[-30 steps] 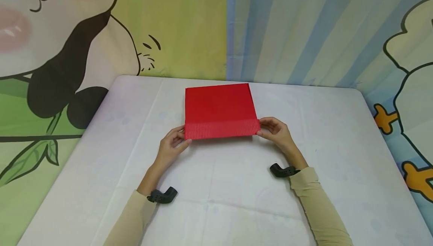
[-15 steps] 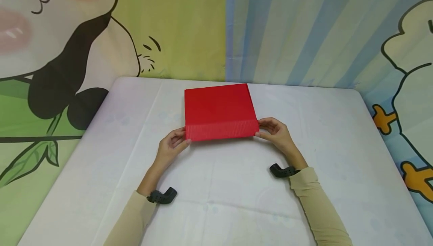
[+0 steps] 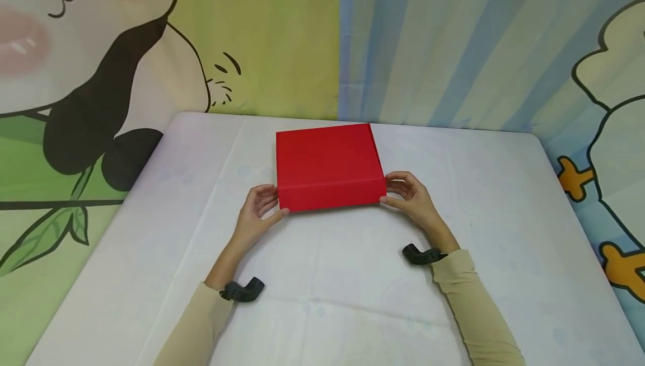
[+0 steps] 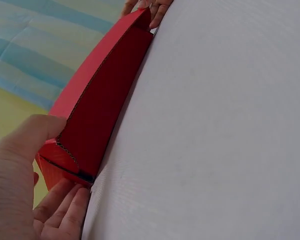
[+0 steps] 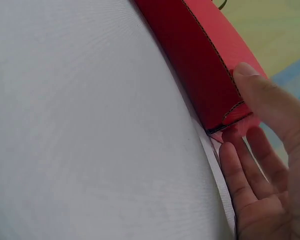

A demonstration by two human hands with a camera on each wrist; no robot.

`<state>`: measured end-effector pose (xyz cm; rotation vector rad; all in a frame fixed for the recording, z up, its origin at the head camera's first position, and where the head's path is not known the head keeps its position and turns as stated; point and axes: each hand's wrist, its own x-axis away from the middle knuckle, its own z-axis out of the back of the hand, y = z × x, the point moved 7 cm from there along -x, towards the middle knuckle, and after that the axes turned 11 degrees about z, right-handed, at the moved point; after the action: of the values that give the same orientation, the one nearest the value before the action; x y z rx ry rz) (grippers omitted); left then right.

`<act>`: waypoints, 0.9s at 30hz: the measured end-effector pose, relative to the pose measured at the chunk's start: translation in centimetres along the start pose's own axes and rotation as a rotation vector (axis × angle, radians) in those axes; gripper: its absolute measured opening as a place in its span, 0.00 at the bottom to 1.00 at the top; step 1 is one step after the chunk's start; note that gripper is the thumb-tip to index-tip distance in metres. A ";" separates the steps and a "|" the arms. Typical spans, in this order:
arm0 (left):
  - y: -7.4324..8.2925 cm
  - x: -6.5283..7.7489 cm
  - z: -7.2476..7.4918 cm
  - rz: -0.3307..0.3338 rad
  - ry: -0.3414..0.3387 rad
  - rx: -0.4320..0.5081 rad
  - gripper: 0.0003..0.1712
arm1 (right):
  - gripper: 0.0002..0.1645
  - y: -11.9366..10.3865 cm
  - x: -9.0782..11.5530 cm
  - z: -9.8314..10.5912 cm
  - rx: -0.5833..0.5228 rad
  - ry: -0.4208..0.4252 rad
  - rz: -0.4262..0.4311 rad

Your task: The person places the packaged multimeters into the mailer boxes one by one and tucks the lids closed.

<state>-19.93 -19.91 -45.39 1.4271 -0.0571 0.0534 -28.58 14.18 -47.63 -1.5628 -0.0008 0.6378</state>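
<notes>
A flat red cardboard box (image 3: 327, 156) lies toward the back middle of the table, its lid down over the top and a smooth front panel (image 3: 332, 195) facing me. My left hand (image 3: 256, 217) holds its left front corner, thumb at the front and fingers along the side. At the right front corner, my right hand (image 3: 415, 201) does the same. In the left wrist view, the thumb rests by the lid's raw corrugated edge above the dark front of the box (image 4: 102, 95). The right wrist view shows the right thumb on the box's top edge (image 5: 225, 40). The inside is hidden.
A white cloth (image 3: 342, 276) covers the table. Behind it hangs a printed curtain (image 3: 282, 36) with cartoon animals. Black wrist devices (image 3: 243, 290) sit on both wrists, beside beige sleeves (image 3: 476, 304).
The ribbed strip along the box's front has given way to a smooth panel angled downward. My left fingers have risen slightly along the side; the right hand has barely shifted.
</notes>
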 end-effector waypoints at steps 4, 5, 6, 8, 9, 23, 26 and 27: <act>0.5 -0.1 -0.3 -0.085 -0.042 -0.015 0.48 | 0.42 -0.2 -0.2 -0.7 0.059 -0.099 0.063; 0.5 -0.2 -0.4 -0.107 -0.058 -0.022 0.49 | 0.42 -0.3 -0.2 -0.8 0.077 -0.121 0.072; 0.6 -0.3 -0.5 -0.122 -0.075 -0.024 0.49 | 0.42 -0.3 -0.2 -1.0 0.094 -0.141 0.078; 0.7 -0.4 -0.7 -0.144 -0.105 -0.033 0.49 | 0.42 -0.4 -0.2 -1.2 0.118 -0.166 0.080; 0.7 -0.5 -0.8 -0.146 -0.118 -0.039 0.49 | 0.42 -0.4 -0.2 -1.3 0.127 -0.175 0.081; 0.8 -1.1 -1.0 -0.117 -0.070 -0.108 0.41 | 0.32 -3.5 -0.7 -2.4 0.207 -0.110 0.155; 1.1 -1.0 -1.1 -0.149 -0.048 -0.129 0.40 | 0.31 -3.5 -0.7 -2.4 0.200 -0.083 0.165; 1.2 -1.0 -1.1 -0.161 -0.039 -0.139 0.40 | 0.31 -3.4 -0.7 -2.4 0.197 -0.076 0.167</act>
<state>-21.03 -18.66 -44.40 1.2899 0.0219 -0.1098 -26.96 12.07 -44.28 -1.3571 0.1333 0.8040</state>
